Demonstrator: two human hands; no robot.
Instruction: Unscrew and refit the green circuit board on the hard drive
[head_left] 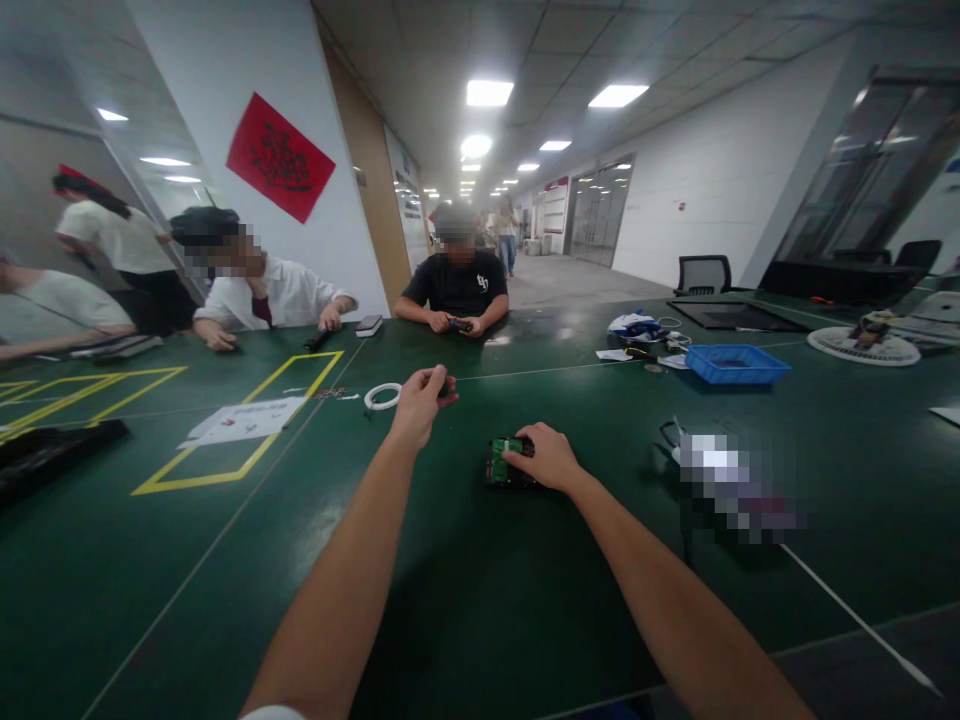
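A hard drive [498,462], its green circuit board facing up in a dark frame, lies on the green table [465,580] in front of me. My right hand [551,456] grips its right side, with the thumb across the board. To the left and farther forward, my left hand [422,405] is raised over the table with its fingers pinched together. Something small and dark seems to show at those fingertips, too small to name. A white ring-shaped coil [382,396] lies just left of that hand.
Right of me are a blue plastic tray [737,365] and a pixelated object with a cable [855,612]. Yellow tape [196,486] and a white paper sheet [244,421] mark the left. Across the table sit a person in black [459,290] and another in white [277,285].
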